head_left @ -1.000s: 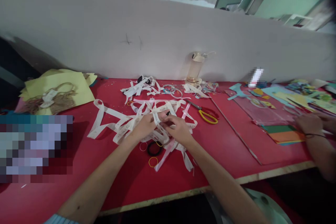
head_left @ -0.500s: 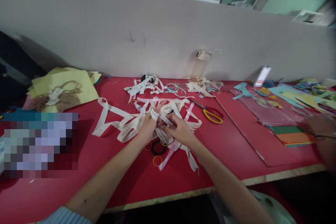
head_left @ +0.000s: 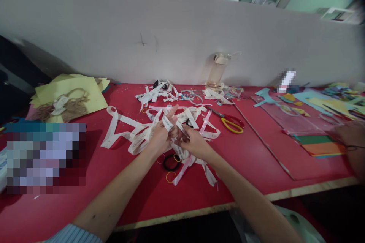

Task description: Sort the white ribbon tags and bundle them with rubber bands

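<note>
Left hand [head_left: 161, 133], one finger raised higher than a second ago, carries white ribbon [head_left: 167, 123] across it, grip unclear; right hand [head_left: 196, 143] pinches its run. Both above ribbon pile [head_left: 142, 135]. Suggests winding. Scissors [head_left: 233, 125] right of pile.

The left hand [head_left: 162, 133], index finger raised, has white printed ribbon [head_left: 167, 123] wrapped across it; the right hand [head_left: 197, 143] grips the ribbon close beside. Both are over a tangled pile [head_left: 121, 122] of ribbon on a red table [head_left: 94, 171]. Scissors [head_left: 232, 125] lie just right of the pile, a black ring [head_left: 165, 165] nearer the table's front edge. A bottle [head_left: 217, 72] stands by the grey partition [head_left: 99, 34]; twine [head_left: 75, 111] rests on yellow paper [head_left: 92, 90] at left. Another person's hand [head_left: 346, 135] is at far right.
</note>
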The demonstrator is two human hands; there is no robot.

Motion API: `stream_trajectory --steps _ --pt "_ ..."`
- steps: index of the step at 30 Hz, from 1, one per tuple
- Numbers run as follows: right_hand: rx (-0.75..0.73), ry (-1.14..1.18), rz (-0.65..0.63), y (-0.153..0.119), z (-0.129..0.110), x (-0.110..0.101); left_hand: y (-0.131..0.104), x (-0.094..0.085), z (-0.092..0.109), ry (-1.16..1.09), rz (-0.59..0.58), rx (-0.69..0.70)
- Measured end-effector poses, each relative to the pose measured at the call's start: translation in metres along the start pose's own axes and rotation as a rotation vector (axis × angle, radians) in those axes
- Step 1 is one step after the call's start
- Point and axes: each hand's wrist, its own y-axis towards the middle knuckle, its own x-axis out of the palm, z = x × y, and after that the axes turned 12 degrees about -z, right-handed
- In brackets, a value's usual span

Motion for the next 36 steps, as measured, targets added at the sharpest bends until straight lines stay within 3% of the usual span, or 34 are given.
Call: stream_trajectory --steps 8,13,16,21,30,36 --pt "-0.059 -0.170 0.012 -0.002 -0.001 0.006 -0.002 -0.003 0.003 0.030 -0.051 -0.013" --pt "-0.155 0.052 -0.001 -0.005 0.000 -0.006 -0.006 -0.001 0.002 0.084 -0.094 -0.040" --pt "-0.190 0.147 0.092 -0.005 0.003 -0.012 -0.008 -0.002 0.001 0.089 -0.175 -0.097" --pt "-0.168 0.114 0.188 -0.003 0.010 -0.014 -0.010 -0.001 0.002 0.108 -0.288 -0.211" --pt "-0.156 -0.065 0.202 -0.006 0.006 -0.013 -0.011 -0.001 0.007 0.121 -0.263 -0.169" --pt "-0.136 -0.037 0.139 -0.007 0.000 -0.009 -0.005 -0.007 0.010 0.376 -0.067 -0.135"
